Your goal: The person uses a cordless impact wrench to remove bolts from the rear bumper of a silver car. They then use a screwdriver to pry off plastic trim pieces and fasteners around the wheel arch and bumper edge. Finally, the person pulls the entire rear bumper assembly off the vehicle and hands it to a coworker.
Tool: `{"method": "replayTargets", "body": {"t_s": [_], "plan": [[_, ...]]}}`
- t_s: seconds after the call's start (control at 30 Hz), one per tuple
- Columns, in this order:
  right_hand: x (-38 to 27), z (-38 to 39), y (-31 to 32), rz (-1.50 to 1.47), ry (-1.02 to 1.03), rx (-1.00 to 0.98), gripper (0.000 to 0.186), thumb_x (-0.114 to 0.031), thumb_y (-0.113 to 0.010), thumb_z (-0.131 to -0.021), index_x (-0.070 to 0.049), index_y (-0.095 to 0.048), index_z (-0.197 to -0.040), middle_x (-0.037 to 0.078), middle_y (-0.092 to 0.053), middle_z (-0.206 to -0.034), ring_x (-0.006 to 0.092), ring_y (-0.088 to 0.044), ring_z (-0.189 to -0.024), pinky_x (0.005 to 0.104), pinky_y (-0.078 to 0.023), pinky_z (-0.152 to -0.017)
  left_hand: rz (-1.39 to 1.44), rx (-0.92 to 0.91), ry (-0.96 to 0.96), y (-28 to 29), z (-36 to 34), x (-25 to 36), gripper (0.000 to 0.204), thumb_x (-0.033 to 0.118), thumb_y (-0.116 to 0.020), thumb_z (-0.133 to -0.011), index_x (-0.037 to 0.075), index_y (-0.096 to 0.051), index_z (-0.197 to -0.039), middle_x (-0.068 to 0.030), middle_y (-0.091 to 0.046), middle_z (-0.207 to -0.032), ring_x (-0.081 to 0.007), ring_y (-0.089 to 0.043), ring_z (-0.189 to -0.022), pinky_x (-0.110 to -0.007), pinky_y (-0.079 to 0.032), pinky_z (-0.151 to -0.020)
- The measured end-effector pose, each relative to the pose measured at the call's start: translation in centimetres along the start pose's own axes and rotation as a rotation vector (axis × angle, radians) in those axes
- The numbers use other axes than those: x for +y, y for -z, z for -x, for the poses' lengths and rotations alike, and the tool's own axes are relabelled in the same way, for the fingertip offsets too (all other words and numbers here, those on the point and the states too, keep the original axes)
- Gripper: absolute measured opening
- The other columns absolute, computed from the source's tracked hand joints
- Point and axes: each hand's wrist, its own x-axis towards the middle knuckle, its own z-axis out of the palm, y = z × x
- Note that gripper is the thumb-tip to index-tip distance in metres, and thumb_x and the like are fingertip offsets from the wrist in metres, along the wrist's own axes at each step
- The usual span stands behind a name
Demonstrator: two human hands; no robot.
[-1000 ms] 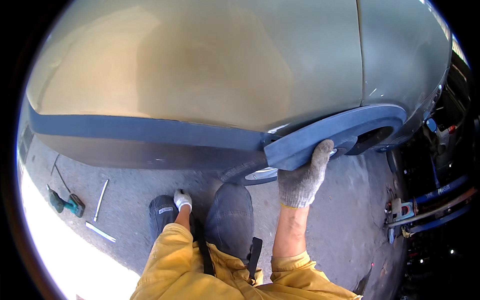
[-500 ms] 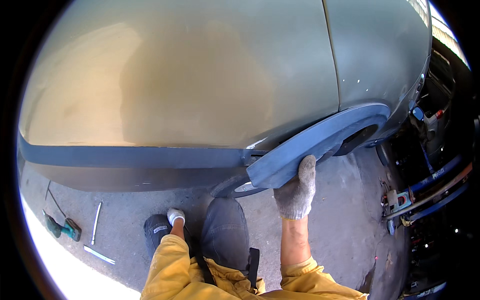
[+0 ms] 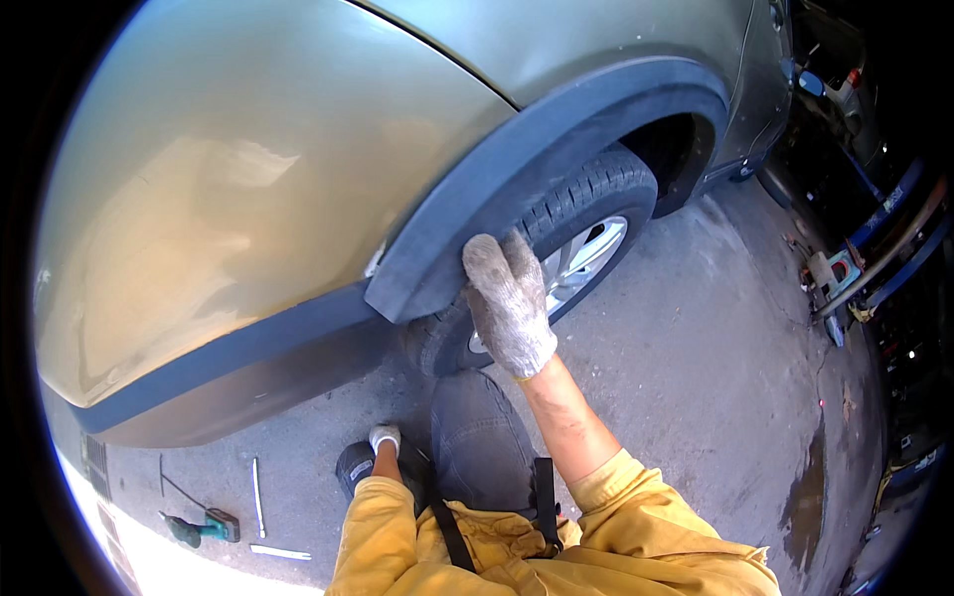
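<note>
My right hand [image 3: 509,303], in a grey knit glove, is at the inner edge of the dark wheel arch trim [image 3: 596,94], near the trim's lower front end. Two of its fingers are stretched out and apart, one against the trim and one in front of the tyre [image 3: 596,189]; the other fingers are hidden. The trim curves over the wheel along the body of a greenish-gold car [image 3: 248,189]. My left hand [image 3: 385,437], also gloved, is low beside my bent leg, its fingers too small to make out.
A green cordless drill [image 3: 204,527] with a long bit lies on the concrete floor at the lower left, near a thin metal bar [image 3: 258,497] and a pale strip [image 3: 280,552]. At right are a blue-and-red tool [image 3: 838,268] and pipes [image 3: 899,238]. A dark stain [image 3: 805,497] marks the floor.
My view has turned toward the wheel, which shows more fully. The trim now appears closer against the car body. My right hand has shifted from the trim's lower end to its inner edge.
</note>
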Motion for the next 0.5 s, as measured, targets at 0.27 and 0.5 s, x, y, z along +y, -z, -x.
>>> {"method": "replayTargets", "body": {"t_s": [0.27,0.5], "plan": [[7.1,14.4,9.9,0.434,-0.264,0.172,0.019,-0.013,-0.065,-0.088,-0.002,-0.059,-0.102,0.005,-0.062,-0.085,0.0120,-0.058,-0.070,0.0258,-0.050,-0.062,0.971,0.011,0.040,-0.4,-0.1,-3.0,0.030,0.017,-0.049,-0.087,0.005,-0.062,-0.112,-0.0165,-0.067,-0.105,-0.0302,-0.067,-0.092,-0.038,-0.054,-0.079],[7.2,36.4,21.0,0.396,-0.891,0.716,0.013,-0.015,-0.060,-0.090,-0.003,-0.059,-0.095,0.005,-0.058,-0.068,0.0133,-0.053,-0.053,0.0267,-0.045,-0.046,1.602,-0.094,0.291,4.6,3.9,-2.6,0.043,0.017,-0.029,-0.097,0.003,-0.037,-0.137,-0.0153,-0.049,-0.135,-0.0255,-0.048,-0.125,-0.030,-0.041,-0.098]]}}
